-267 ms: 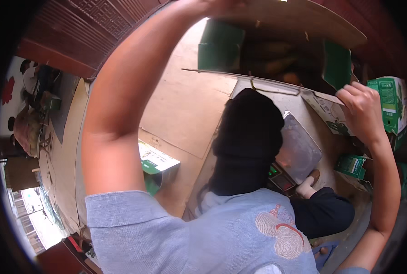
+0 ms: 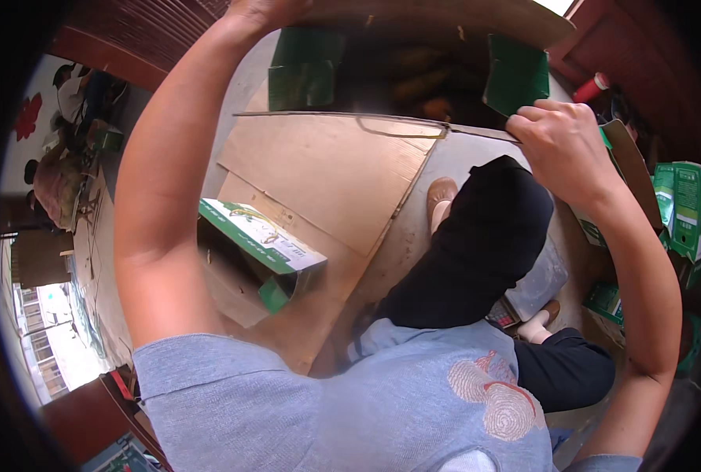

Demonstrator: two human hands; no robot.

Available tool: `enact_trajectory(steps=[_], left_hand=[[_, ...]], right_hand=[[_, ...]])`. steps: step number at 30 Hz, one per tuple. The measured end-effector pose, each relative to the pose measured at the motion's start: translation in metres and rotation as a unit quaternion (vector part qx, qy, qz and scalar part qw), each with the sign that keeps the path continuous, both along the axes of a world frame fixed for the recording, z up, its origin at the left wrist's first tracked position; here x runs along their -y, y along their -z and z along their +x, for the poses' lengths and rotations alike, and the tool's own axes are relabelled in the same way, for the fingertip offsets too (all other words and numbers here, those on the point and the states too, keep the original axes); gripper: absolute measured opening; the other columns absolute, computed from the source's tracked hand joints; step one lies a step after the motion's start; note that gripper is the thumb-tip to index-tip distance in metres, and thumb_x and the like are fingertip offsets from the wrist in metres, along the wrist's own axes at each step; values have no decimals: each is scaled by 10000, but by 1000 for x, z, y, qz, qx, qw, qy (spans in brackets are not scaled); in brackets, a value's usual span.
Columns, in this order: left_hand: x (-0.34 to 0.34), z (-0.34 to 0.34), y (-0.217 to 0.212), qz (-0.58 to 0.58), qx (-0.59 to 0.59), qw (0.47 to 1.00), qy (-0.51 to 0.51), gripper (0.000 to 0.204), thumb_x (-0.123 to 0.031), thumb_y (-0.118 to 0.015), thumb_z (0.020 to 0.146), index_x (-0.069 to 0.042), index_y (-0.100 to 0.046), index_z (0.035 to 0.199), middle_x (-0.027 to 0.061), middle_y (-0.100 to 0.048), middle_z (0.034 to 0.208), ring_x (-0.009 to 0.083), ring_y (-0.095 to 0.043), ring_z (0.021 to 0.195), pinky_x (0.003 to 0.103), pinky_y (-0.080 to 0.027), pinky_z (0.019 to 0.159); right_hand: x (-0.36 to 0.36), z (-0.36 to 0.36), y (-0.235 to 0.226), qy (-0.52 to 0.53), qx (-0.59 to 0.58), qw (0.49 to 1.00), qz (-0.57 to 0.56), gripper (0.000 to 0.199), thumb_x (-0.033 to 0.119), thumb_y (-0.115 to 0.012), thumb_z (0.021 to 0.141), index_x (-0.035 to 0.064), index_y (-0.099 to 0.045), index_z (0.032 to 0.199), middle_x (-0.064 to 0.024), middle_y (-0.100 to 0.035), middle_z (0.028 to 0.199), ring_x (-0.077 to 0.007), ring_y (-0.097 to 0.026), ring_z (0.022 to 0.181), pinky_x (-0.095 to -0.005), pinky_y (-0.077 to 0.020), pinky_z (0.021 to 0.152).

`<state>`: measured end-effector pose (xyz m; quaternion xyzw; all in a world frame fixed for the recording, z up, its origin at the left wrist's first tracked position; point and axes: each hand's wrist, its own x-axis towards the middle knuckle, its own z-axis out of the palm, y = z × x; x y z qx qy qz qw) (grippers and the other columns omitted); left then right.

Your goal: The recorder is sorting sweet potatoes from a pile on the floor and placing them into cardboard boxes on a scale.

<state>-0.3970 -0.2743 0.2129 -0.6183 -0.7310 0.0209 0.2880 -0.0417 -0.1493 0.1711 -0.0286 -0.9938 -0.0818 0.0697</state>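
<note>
A large open cardboard box point(image 2: 397, 126), brown with green end flaps, is up in front of me at the top of the view. My right hand point(image 2: 563, 145) is closed over its near right edge, fingers wrapped round the cardboard. At the far left side of the same box, my left hand point(image 2: 270, 9) grips the rim, its fingers partly cut off by the picture's upper edge. Several dim yellowish and orange items point(image 2: 437, 108) lie in the shadowed inside, too dark to name.
A flat cardboard sheet point(image 2: 327, 169) covers the floor ahead, with an open green-and-white carton point(image 2: 268, 236) on it. By my legs stands a scale point(image 2: 543, 275) with a metal plate. Green cartons point(image 2: 690, 208) stand at the right. Other people point(image 2: 51, 185) sit far left.
The box and both my hands have shifted left in the view. My leg has swung to the right, now covering much of the scale, and one brown shoe has come into sight.
</note>
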Motion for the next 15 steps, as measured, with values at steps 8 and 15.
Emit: enact_trajectory(steps=[8, 15], left_hand=[[104, -94, 63, -125, -65, 988, -64, 190, -388, -740, 833, -215, -783, 900, -34, -743, 875, 162, -671, 908, 364, -436, 956], [187, -109, 153, -192, 20, 978, -84, 94, -192, -681, 781, -253, -754, 773, -58, -715, 824, 144, -642, 947, 366, -428, 968]], right_hand=[[128, -88, 108, -75, 16, 975, -207, 84, 66, -635, 734, 95, -702, 774, -103, -725, 779, -296, -735, 769, -405, -575, 675], [237, -88, 172, -76, 106, 923, -363, 97, 87, -629, 771, 59, -679, 850, -131, -708, 813, -333, -722, 816, -440, -565, 677]])
